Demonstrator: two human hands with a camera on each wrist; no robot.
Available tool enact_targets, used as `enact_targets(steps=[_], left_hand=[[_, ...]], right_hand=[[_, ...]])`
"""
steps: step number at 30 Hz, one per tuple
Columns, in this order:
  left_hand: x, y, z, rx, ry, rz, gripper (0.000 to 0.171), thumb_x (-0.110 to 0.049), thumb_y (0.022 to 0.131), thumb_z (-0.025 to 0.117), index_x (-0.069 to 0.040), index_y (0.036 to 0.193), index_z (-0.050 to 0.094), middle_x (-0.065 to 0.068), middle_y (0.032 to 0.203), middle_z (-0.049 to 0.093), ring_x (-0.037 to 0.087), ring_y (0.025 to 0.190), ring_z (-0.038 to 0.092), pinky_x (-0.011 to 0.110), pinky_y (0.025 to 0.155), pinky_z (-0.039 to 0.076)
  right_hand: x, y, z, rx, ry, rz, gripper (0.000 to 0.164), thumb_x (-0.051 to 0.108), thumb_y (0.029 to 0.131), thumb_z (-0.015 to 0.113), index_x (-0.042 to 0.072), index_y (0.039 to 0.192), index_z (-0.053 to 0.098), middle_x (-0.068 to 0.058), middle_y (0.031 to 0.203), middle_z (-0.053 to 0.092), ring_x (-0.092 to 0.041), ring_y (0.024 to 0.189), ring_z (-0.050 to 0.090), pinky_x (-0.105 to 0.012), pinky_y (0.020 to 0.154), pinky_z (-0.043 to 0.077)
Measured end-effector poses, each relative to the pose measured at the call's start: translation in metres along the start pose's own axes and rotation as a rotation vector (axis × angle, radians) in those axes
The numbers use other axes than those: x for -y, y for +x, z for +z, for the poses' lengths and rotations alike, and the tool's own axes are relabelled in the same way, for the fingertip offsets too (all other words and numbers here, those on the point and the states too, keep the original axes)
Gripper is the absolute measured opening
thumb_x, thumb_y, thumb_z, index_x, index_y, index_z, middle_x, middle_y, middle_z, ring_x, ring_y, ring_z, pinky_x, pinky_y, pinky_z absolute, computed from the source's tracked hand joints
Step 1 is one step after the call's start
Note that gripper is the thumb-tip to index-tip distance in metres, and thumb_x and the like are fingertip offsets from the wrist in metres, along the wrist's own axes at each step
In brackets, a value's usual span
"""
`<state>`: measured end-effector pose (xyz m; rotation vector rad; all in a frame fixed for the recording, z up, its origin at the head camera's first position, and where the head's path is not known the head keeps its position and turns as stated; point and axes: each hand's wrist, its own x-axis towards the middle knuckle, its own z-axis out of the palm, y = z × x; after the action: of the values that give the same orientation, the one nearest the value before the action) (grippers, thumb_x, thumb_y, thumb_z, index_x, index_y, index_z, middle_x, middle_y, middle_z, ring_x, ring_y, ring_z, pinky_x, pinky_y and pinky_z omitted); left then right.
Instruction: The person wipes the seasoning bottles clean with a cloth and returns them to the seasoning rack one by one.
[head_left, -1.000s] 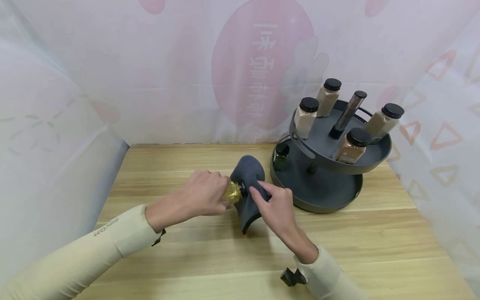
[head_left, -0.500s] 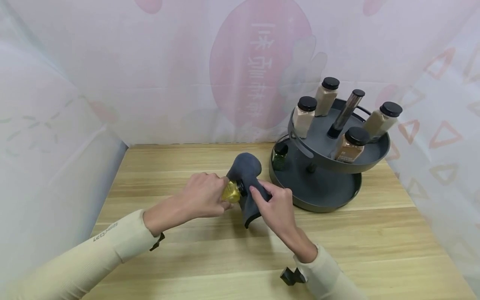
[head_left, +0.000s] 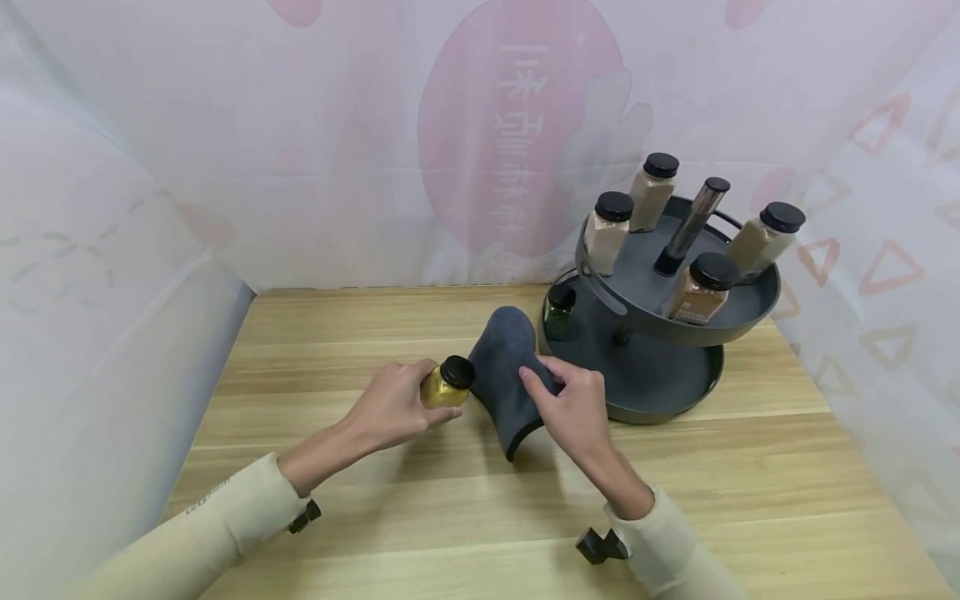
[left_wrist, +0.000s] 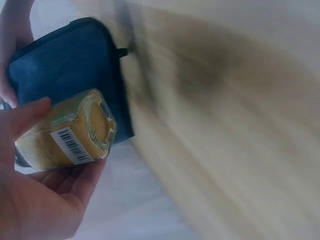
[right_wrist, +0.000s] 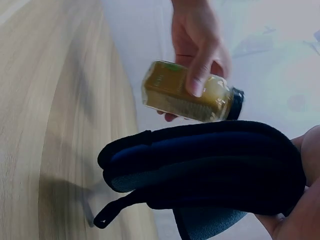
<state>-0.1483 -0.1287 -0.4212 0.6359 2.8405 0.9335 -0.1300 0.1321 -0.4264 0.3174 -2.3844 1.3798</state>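
My left hand point(head_left: 393, 404) holds a square spice jar point(head_left: 444, 388) with yellow-brown contents and a black lid, fingers on one side and thumb on the other. The jar is tilted, its lid towards the cloth; its barcode label and base face the left wrist view. My right hand point(head_left: 573, 408) pinches a dark blue-grey cloth point(head_left: 506, 367) by its right side, thumb on top. The cloth is folded in layers and hangs over the table, with a small hanging loop point(right_wrist: 111, 212) visible in the right wrist view. In the head view the lid lies close to the cloth's left edge.
A dark two-tier round rack point(head_left: 637, 408) stands at the right rear. Its upper tray holds several black-lidded spice jars point(head_left: 651, 196) around a central post point(head_left: 697, 225). A green jar point(head_left: 559, 315) stands in the lower tray. Printed curtains enclose the wooden table point(head_left: 337, 517).
The left hand has turned the jar and drawn it slightly left, so its lid, earlier against the cloth, now shows fully. The right hand has shifted a little right with the cloth, which spreads flatter.
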Motion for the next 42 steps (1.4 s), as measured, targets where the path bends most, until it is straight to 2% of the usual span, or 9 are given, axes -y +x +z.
enact_targets(steps=[6, 13, 16, 22, 34, 39, 42], left_hand=[[0.013, -0.006, 0.013, -0.007, -0.131, -0.055, 0.035, -0.030, 0.082, 0.092, -0.012, 0.097, 0.067, -0.003, 0.079, 0.065, 0.012, 0.066, 0.051, 0.027, 0.059, 0.042], [0.024, -0.013, 0.029, 0.014, -0.268, -0.088, 0.040, -0.024, 0.080, 0.093, -0.009, 0.109, 0.069, -0.002, 0.091, 0.070, 0.014, 0.080, 0.062, 0.032, 0.073, 0.052], [0.028, -0.015, 0.036, 0.021, -0.308, -0.076, 0.041, -0.021, 0.078, 0.094, -0.008, 0.108, 0.068, -0.002, 0.096, 0.073, 0.013, 0.088, 0.067, 0.034, 0.081, 0.056], [0.035, -0.021, 0.047, 0.040, -0.298, -0.055, 0.041, -0.017, 0.077, 0.095, -0.008, 0.106, 0.067, -0.004, 0.090, 0.072, 0.010, 0.078, 0.062, 0.027, 0.075, 0.053], [0.043, -0.030, 0.062, 0.048, -0.315, -0.010, 0.044, -0.016, 0.078, 0.096, -0.009, 0.110, 0.067, -0.006, 0.094, 0.074, 0.004, 0.083, 0.066, 0.025, 0.076, 0.056], [0.046, -0.032, 0.064, 0.036, -0.314, 0.026, 0.045, -0.013, 0.077, 0.096, -0.012, 0.112, 0.067, -0.005, 0.099, 0.074, 0.007, 0.091, 0.070, 0.028, 0.083, 0.058], [0.047, -0.033, 0.066, 0.031, -0.332, 0.055, 0.052, -0.011, 0.076, 0.096, -0.011, 0.118, 0.067, -0.003, 0.108, 0.075, 0.012, 0.102, 0.072, 0.033, 0.092, 0.059]], right_hand=[[-0.003, 0.000, -0.004, -0.004, -0.018, 0.024, 0.016, 0.012, 0.096, 0.079, 0.001, 0.106, 0.082, -0.012, 0.102, 0.081, -0.023, 0.090, 0.079, -0.043, 0.080, 0.064], [-0.004, -0.001, -0.007, 0.006, -0.016, 0.046, 0.017, 0.013, 0.096, 0.078, 0.001, 0.108, 0.082, -0.012, 0.104, 0.081, -0.024, 0.093, 0.079, -0.044, 0.082, 0.064], [-0.005, -0.002, -0.008, 0.008, -0.019, 0.053, 0.017, 0.013, 0.096, 0.079, 0.001, 0.108, 0.082, -0.012, 0.104, 0.081, -0.024, 0.092, 0.079, -0.044, 0.081, 0.064], [-0.005, -0.003, -0.006, 0.020, -0.019, 0.076, 0.018, 0.012, 0.096, 0.079, 0.000, 0.109, 0.082, -0.013, 0.104, 0.081, -0.024, 0.093, 0.079, -0.042, 0.080, 0.064], [-0.008, -0.006, -0.004, 0.022, -0.013, 0.052, 0.018, 0.011, 0.096, 0.079, -0.001, 0.108, 0.082, -0.014, 0.104, 0.081, -0.025, 0.093, 0.079, -0.045, 0.081, 0.064], [-0.008, -0.006, -0.003, 0.023, -0.010, 0.056, 0.018, 0.011, 0.095, 0.079, -0.001, 0.109, 0.082, -0.015, 0.105, 0.080, -0.026, 0.094, 0.079, -0.045, 0.082, 0.064], [-0.008, -0.006, -0.002, 0.019, -0.009, 0.057, 0.019, 0.011, 0.095, 0.079, -0.001, 0.109, 0.082, -0.015, 0.106, 0.080, -0.027, 0.095, 0.079, -0.045, 0.082, 0.064]])
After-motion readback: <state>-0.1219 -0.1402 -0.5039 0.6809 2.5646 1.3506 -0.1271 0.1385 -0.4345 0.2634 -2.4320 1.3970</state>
